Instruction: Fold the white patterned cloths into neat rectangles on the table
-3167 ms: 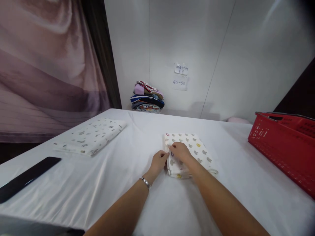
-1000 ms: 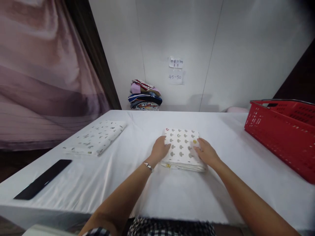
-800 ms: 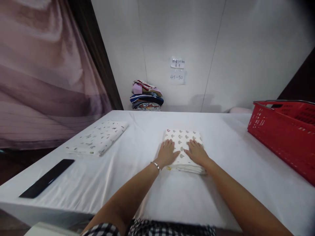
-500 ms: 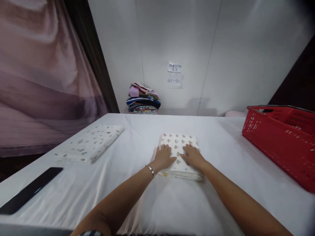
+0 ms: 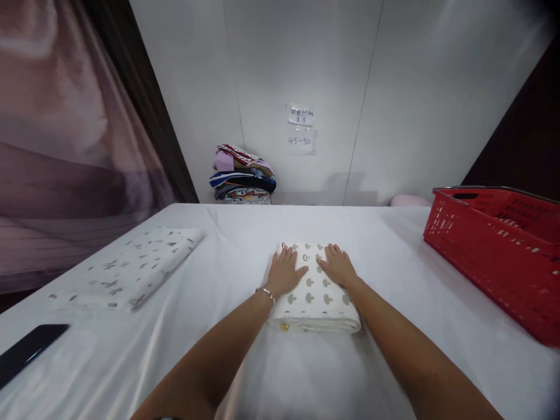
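Note:
A folded white cloth (image 5: 317,297) with grey mushroom-like prints lies on the white-covered table (image 5: 306,379) in front of me. Flat on its left side rests my left hand (image 5: 285,274), fingers stretched away from me and a bracelet at the wrist. My right hand (image 5: 339,267) lies open on the cloth's upper right part, fingers spread. Neither hand grips anything. The near edge of the cloth shows several folded layers and a small yellow print at its left corner.
Another folded printed cloth (image 5: 131,268) lies at the left, with a black phone-like slab (image 5: 30,350) nearer me. At the right stands a red plastic basket (image 5: 485,262). A pile of folded fabrics (image 5: 244,175) sits beyond the table's far edge, below paper signs (image 5: 301,141) on the wall.
Both hands have slid farther up the cloth, away from me, and remain flat on it. More of its near part shows. The view has shifted slightly to the right.

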Demonstrator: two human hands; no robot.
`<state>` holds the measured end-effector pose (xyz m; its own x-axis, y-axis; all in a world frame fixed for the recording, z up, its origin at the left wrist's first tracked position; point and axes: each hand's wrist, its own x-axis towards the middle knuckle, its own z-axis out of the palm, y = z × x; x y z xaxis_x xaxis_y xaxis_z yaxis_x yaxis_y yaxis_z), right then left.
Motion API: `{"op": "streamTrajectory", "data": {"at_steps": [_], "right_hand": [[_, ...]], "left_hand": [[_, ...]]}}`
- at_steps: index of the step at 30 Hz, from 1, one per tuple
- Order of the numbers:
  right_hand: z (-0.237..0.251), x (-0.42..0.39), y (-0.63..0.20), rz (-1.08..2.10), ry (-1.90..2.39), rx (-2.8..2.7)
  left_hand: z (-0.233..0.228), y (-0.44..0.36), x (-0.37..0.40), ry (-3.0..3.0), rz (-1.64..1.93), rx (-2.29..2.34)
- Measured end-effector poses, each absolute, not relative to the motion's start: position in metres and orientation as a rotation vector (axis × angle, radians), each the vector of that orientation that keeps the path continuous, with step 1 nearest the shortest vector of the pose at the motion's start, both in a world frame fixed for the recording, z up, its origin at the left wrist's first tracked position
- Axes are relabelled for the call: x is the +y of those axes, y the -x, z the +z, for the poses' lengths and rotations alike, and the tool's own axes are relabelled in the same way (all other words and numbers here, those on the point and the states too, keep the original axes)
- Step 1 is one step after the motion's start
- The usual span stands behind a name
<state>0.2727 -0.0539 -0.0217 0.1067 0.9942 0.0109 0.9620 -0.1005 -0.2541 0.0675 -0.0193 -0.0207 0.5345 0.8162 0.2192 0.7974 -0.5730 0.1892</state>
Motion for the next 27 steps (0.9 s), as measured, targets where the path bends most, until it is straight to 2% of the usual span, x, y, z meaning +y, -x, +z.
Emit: {"op": "streamTrajectory", "data": {"at_steps": [7,12,17,19,23,27], "right_hand": [[0.003,-0.068,-0.259,0.295,2.212,-1.976],[-0.002,-0.137,-0.225,0.277,2.005,-2.139],[-0.022,-0.207,-0.214,0.231,1.790,-2.029],[-0.025,-0.218,-0.228,0.296,1.671,-1.848],[-0.029,-0.219,-0.266,0.403,1.620,-1.084],[-0.036,-0.215,-0.280,0.710,1.598,-0.767]], "left_hand": [[-0.017,-0.069,-0.020,-2.683,0.409,1.427],[-0.018,-0.070,-0.020,-2.667,0.445,1.413],[-0.016,-0.070,-0.016,-2.666,0.465,1.388],[-0.011,-0.070,-0.015,-2.669,0.453,1.386],[0.003,-0.073,-0.031,-2.636,0.472,1.344],[0.012,-0.076,-0.078,-2.589,0.570,1.037]]}}
